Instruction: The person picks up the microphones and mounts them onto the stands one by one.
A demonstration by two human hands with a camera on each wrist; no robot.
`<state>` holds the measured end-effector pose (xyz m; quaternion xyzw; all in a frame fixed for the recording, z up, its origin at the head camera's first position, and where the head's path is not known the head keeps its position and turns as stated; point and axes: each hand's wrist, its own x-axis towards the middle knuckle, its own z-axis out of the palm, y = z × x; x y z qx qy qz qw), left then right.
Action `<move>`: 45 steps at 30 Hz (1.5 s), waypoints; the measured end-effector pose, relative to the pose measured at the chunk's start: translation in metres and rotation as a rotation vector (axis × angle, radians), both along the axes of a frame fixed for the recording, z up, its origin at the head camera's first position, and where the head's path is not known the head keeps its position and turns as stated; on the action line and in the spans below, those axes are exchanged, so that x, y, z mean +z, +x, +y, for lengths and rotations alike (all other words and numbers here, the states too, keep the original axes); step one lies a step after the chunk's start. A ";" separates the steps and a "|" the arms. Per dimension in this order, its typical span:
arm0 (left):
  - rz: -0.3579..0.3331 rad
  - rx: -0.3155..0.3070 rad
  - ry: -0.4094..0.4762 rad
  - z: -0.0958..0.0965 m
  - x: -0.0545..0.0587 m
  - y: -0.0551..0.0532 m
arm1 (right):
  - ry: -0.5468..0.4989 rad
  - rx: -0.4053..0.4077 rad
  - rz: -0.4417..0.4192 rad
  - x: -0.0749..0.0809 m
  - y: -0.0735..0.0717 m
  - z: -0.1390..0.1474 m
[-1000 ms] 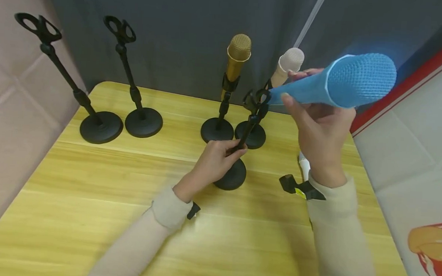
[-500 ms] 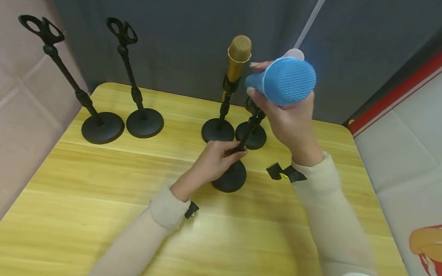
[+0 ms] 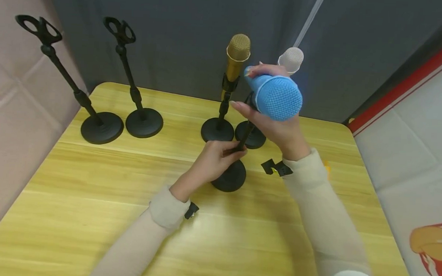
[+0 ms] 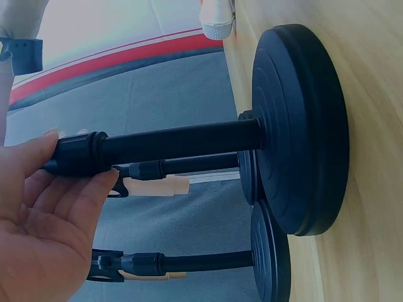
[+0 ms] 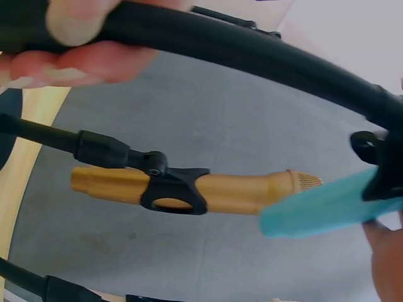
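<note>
My left hand grips the upright of a black microphone stand whose round base is on the table. My right hand holds a blue microphone, mesh head towards me, at the top of this stand. In the right wrist view the stand's clip lies against the blue handle; how far the handle is inside it cannot be told. Behind, a gold microphone sits in a second stand's clip. A white microphone stands beside it, partly hidden by my right hand.
Two black stands with bare clips, the outer stand and the inner stand, are at the table's back left. Another white microphone shows in the left wrist view. A grey partition rises behind the wooden table.
My right hand has brought the blue microphone left and then down to the front stand's clip, turning its mesh head towards me. My left hand stays on the upright.
</note>
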<state>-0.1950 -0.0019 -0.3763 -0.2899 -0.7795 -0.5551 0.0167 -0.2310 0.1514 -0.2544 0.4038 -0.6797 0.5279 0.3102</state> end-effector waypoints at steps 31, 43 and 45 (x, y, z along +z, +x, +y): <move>0.047 0.039 0.017 0.001 0.000 0.000 | -0.153 -0.352 0.292 -0.013 -0.011 -0.019; 0.067 0.062 0.066 0.003 -0.006 0.001 | -0.139 -0.376 0.328 -0.012 -0.010 -0.020; 0.077 0.065 0.067 0.002 -0.007 0.001 | -0.141 -0.338 0.298 -0.012 -0.010 -0.020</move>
